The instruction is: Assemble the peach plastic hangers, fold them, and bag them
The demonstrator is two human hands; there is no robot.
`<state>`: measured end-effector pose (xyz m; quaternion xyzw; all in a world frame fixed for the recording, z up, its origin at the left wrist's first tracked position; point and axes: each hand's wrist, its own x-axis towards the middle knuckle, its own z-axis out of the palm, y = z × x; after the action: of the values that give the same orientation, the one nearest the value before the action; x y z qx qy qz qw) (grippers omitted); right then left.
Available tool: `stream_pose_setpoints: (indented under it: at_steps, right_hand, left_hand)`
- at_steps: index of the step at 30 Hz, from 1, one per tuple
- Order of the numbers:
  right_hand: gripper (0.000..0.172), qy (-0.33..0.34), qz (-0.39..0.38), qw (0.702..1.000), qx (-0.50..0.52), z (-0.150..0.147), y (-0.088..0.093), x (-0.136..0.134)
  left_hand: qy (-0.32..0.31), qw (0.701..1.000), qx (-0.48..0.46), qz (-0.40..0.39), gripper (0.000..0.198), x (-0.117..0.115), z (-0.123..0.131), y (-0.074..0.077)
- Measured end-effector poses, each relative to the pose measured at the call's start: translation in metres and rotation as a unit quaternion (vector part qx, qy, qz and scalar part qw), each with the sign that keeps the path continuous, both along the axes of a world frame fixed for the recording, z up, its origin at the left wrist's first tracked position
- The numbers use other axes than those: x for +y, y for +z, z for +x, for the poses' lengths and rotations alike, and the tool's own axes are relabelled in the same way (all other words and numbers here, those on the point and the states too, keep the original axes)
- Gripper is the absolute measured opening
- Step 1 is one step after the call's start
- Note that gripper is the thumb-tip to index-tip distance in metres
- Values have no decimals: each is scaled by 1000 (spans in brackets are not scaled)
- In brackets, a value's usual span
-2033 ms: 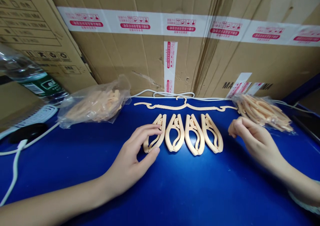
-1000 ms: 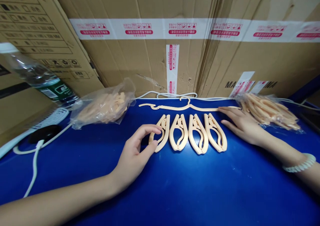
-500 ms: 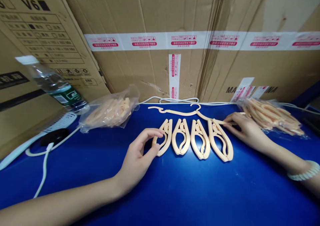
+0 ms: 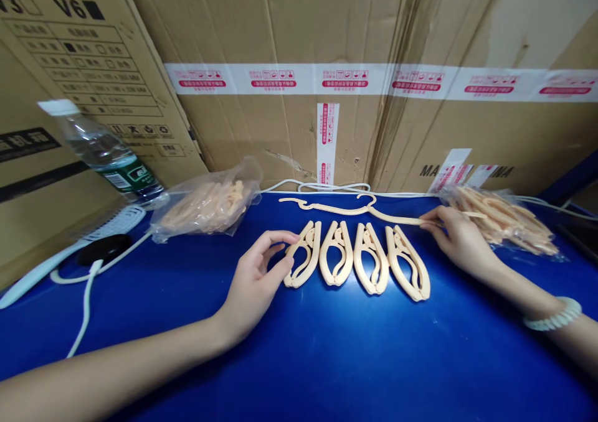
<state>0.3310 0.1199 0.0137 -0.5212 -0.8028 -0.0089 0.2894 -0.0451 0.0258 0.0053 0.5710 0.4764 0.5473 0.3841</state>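
Note:
Several folded cream-coloured folding hangers lie side by side in a row on the blue tabletop. My left hand point(image 4: 259, 279) is at the leftmost folded hanger point(image 4: 309, 266), thumb and index finger apart, their tips at its left edge. Behind the row an unfolded hanger point(image 4: 336, 209) lies spread out, its hook pointing to the back. My right hand point(image 4: 460, 238) pinches the right end of this unfolded hanger between thumb and fingers. The rightmost folded hanger point(image 4: 424, 285) sits just left of my right hand.
Clear bags of hangers lie at left point(image 4: 200, 207) and right point(image 4: 518, 220). A water bottle point(image 4: 112, 154), a pale brush-like tool point(image 4: 114, 223) and a black round device point(image 4: 103, 249) with a white cable are at left. Taped cardboard boxes point(image 4: 280, 135) stand behind.
The view has shifted slightly. My right hand and the end of the unfolded hanger have moved a little up and back, away from the rightmost folded hanger. My left hand has barely moved.

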Motion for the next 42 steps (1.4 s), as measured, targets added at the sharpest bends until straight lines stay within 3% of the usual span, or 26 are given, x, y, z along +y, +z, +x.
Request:
stream_pose_setpoints:
  at_steps: [9,14,17,22,25,28,32,36,39,42]
  right_hand:
    - [19,-23,66,997,12,-2,33,-23]
    - [24,-64,115,991,38,-2,46,-48]
    - [20,-17,128,991,22,-11,45,-59]
    - [7,28,140,990,-15,-31,36,-72]
    - [7,34,169,984,-42,-35,33,-77]
    - [21,74,159,983,-55,-37,32,-79]
    - [38,130,167,968,-134,-36,33,-80]
    - [31,43,231,939,-250,-34,33,-84]
    - [33,5,233,937,-261,-31,30,-89]
    - [37,11,230,945,-231,-32,27,-91]
  left_hand:
    - [6,1000,-8,-16,22,7,-5,3]
    - [-36,992,-74,-94,46,10,-1,11]
    - [-89,986,-98,-99,61,3,3,12]
    - [-167,984,57,-28,60,-12,1,8]
    - [-163,980,111,-16,54,-14,-1,9]
    - [-151,984,79,-50,38,-12,-2,12]
    - [-81,994,24,-70,32,-6,-1,11]
    - [-46,995,-21,-85,35,-3,0,4]
    - [-47,995,-14,-86,35,-4,1,1]
    - [-44,996,-8,-81,33,-7,3,2]
